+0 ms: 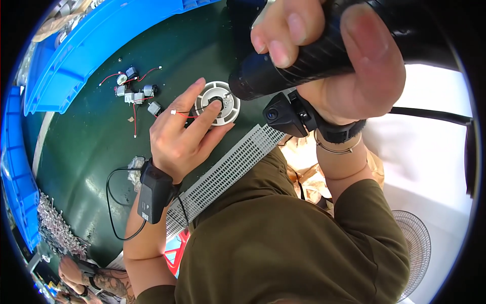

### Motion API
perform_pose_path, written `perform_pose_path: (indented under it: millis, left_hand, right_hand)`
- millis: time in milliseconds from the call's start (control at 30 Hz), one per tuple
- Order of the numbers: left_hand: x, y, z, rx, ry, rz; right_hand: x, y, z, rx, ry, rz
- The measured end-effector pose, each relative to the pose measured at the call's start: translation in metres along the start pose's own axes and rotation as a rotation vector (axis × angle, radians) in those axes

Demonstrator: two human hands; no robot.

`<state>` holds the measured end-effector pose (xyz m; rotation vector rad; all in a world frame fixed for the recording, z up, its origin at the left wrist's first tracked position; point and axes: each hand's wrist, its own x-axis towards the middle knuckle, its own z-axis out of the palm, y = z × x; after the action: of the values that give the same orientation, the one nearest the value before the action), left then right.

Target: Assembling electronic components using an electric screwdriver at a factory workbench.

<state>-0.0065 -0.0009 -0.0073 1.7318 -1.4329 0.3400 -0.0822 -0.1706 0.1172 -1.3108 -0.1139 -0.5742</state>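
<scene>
My left hand [177, 133] steadies a white round plastic housing [234, 112] on the green work surface, its fingers around the rim and one fingertip pressing on the dark centre. A small white connector [173, 112] with red and black wires lies against that hand. My right hand [372, 66] grips a black electric screwdriver [276, 76], tilted so its nose hangs over the housing's right side. Whether the bit touches the housing is hard to tell. Several small silver motors [129, 96] with red leads lie beyond my left hand.
Blue plastic bins [96, 55] line the far left edge. A white perforated strip [223, 169] runs along the near edge of the green table [81, 147]. Small parts are heaped [61, 228] at lower left, near another person's tattooed arm [109, 281]. A fan [412, 248] stands at right.
</scene>
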Motion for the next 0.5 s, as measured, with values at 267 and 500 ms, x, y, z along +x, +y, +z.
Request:
perform_pose_path:
  millis: [267,500]
  left_hand:
    - [0.0,0.001,0.0,0.002,0.003,-0.011]
    - [0.001,0.001,0.0,0.002,-0.001,-0.014]
  right_hand:
    - [0.003,0.004,-0.009,0.016,-0.128,-0.039]
    - [0.033,-0.004,-0.026,0.062,-0.435,0.215]
